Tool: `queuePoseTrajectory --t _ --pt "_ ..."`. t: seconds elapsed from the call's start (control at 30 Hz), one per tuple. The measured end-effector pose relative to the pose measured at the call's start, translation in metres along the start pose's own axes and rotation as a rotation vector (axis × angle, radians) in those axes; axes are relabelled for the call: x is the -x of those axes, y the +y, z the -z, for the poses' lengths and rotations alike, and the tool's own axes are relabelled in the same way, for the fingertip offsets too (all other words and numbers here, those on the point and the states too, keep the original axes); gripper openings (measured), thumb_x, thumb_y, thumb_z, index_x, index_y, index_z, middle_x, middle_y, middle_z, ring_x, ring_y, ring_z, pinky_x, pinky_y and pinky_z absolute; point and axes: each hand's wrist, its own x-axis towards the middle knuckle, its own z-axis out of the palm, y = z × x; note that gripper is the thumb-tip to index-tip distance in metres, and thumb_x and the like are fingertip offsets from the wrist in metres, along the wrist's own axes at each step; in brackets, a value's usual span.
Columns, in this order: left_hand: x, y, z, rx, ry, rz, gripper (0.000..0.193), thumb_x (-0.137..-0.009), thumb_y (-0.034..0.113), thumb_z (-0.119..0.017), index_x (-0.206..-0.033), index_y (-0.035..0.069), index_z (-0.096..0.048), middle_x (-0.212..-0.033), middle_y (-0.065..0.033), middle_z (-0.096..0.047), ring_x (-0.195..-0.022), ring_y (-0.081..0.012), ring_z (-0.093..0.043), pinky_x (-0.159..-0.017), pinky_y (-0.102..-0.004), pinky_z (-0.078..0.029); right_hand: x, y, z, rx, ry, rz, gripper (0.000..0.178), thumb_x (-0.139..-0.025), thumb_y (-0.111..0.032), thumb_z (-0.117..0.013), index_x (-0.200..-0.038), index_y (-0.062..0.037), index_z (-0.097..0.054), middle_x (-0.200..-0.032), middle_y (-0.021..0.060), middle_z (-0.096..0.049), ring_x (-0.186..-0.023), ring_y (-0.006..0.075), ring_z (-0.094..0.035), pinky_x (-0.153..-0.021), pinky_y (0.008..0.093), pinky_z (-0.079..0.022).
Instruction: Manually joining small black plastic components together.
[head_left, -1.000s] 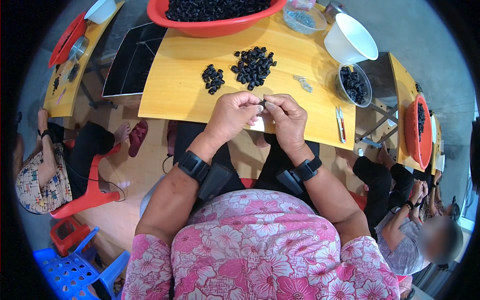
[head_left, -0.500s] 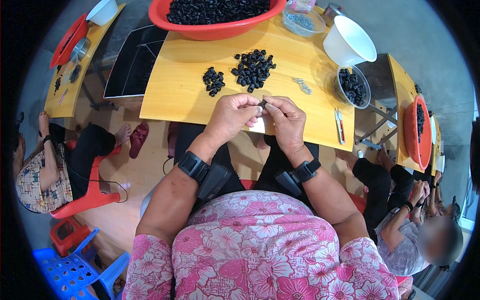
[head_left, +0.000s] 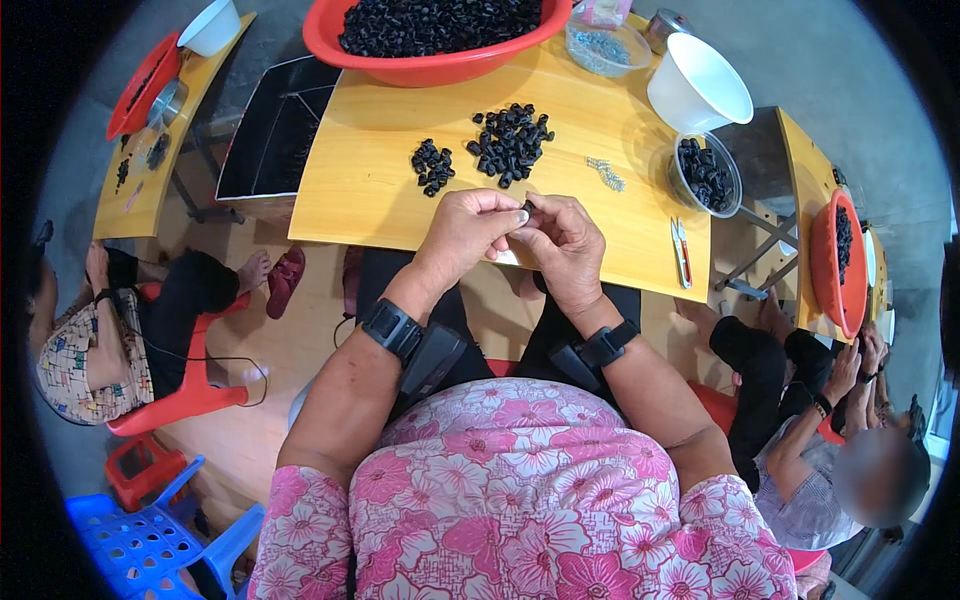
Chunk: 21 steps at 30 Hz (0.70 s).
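Pink-and-white floral shirt (head_left: 520,490) (short sleeves (head_left: 300,530)); black wristbands (head_left: 390,328), dark trousers (head_left: 385,273).

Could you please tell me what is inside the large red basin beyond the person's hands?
The red basin holds many small black pieces. They cover its bottom, so anything beneath them cannot be seen; its far side lies outside the picture.
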Motion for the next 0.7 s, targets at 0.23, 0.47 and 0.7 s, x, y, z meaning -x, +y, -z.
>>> queuePoseTrajectory --t 0.23,0.47,0.7 --pt "0.0 0.001 -0.002 0.031 0.015 0.019 0.017 -0.091 0.016 -0.064 -0.095 0.0 -0.069 -0.072 0.0017 -0.061 -0.059 -0.0038 -0.053 -0.052 -0.019 -0.042 -0.001 -0.006 0.001 0.236 0.011 0.055 0.033 -0.079 -0.004 -0.072 -0.11 -0.0024 -0.062 -0.092 0.0093 -0.06 -0.08 0.0186 -0.062 -0.073 0.0289 -0.051" --pt "0.005 0.001 0.001 0.066 -0.061 -0.073 0.04 -0.091 0.014 -0.064 -0.128 0.001 -0.055 -0.089 0.001 -0.062 -0.065 -0.0028 -0.053 -0.057 -0.0171 -0.045 -0.003 -0.013 0.004 0.296 -0.08 0.066 0.032 -0.084 -0.004 -0.065 -0.115 -0.005 -0.058 -0.088 0.0095 -0.057 -0.083 0.0237 -0.058 -0.075 0.0337 -0.049" --pt "0.002 -0.005 0.007 0.106 -0.199 -0.107 0.051 -0.088 0.007 -0.067 -0.136 0.002 -0.05 -0.094 0.0038 -0.058 -0.069 -0.0008 -0.052 -0.06 -0.0153 -0.045 -0.004 -0.012 0.005 0.284 -0.105 0.068 0.032 -0.084 -0.003 -0.062 -0.116 -0.0053 -0.057 -0.09 0.0101 -0.058 -0.083 0.0246 -0.059 -0.076 0.0341 -0.049"
